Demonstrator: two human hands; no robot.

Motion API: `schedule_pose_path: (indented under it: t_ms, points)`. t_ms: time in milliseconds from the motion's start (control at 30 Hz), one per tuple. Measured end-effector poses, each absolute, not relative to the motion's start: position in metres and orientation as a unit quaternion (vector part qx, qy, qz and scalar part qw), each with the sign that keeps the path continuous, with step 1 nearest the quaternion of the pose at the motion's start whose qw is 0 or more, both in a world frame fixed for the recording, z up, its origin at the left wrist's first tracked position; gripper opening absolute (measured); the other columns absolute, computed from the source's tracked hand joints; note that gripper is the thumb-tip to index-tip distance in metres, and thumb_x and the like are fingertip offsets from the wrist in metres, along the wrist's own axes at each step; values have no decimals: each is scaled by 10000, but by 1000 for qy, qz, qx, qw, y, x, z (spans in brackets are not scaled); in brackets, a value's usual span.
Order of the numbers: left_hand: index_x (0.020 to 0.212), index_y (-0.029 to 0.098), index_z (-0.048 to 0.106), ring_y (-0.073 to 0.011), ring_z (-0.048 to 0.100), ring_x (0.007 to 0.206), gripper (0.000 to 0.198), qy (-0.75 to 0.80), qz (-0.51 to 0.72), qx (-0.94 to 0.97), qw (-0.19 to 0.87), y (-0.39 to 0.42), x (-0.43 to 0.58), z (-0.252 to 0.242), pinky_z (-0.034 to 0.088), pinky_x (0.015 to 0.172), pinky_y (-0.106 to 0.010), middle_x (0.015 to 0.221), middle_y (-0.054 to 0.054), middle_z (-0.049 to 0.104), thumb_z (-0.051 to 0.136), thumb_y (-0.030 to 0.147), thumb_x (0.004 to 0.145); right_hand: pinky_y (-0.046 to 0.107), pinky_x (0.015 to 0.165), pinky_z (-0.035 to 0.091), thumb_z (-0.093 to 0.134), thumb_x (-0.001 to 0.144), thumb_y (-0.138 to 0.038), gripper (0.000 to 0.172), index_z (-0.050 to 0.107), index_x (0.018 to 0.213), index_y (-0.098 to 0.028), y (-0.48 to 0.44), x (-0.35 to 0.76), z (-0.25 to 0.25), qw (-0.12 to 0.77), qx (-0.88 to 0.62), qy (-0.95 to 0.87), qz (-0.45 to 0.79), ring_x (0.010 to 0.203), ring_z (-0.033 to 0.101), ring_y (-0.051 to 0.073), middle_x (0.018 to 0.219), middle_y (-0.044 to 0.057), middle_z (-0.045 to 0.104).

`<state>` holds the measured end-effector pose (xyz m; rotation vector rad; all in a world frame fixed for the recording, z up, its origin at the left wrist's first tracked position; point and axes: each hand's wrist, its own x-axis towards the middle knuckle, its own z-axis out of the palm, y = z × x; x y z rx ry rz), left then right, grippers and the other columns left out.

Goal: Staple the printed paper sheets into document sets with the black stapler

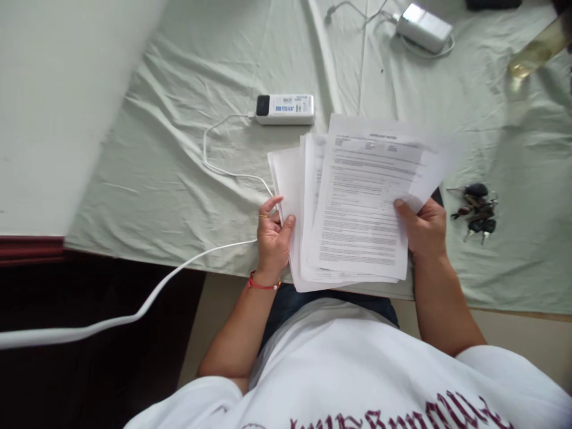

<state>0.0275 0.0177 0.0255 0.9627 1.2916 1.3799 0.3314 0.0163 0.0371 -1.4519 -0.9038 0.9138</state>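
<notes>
On cloth [156, 179] | yellowish container [540, 52], contents unclear | left hand [273, 241], right hand [425, 229] gripping papers [360, 208]

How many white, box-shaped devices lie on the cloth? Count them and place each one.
2: the power bank, just beyond the papers, and the adapter, farther off to the right. The papers could hide another.

Thin white printed sheets [357, 220] are smooth, matt paper. The broad pale-green cloth [165, 137] looks matt and creased. The white box-shaped power bank [288, 111] seems smooth plastic with a glossy black end [263, 105]. The white block-shaped adapter [423, 27] looks like shiny plastic; bunched black-headed keys [481, 210] mix metal with plastic.
</notes>
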Motion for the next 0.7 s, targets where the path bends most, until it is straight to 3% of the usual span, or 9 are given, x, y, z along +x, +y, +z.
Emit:
schedule_pose_path:
  t_ms: [100, 367, 533, 700]
  points:
    - [1007, 209, 773, -194, 702, 889, 407, 555, 542, 399, 489, 17, 24, 24, 554, 824, -290, 945, -38, 763, 815, 598, 896, 566, 943, 664, 935, 788, -493, 334, 833, 1048, -310, 14, 327, 40, 561, -604, -396, 405, 970, 804, 326, 1104, 49, 853]
    - [849, 202, 713, -125, 594, 667, 404, 558, 538, 373, 510, 17, 25, 20, 501, 661, -249, 750, 33, 690, 952, 512, 750, 539, 940, 661, 888, 853, -488, 306, 825, 1064, -276, 11, 325, 40, 536, -605, -435, 397, 966, 796, 305, 1083, 47, 848]
    - [826, 194, 660, -142, 636, 743, 438, 546, 546, 377, 511, 16, 24, 22, 532, 737, -264, 814, 12, 703, 941, 525, 771, 479, 888, 661, 873, 862, -490, 365, 803, 1150, -275, 12, 330, 35, 524, -615, -456, 373, 942, 780, 279, 1085, 38, 839]
    - [925, 215, 666, -152, 662, 856, 403, 535, 568, 410, 472, 18, 27, 23, 543, 856, -266, 913, -3, 713, 834, 580, 898, 420, 842, 637, 857, 870, -489, 256, 810, 1009, -278, 15, 338, 33, 509, -653, -472, 303, 839, 736, 238, 902, 9, 801]
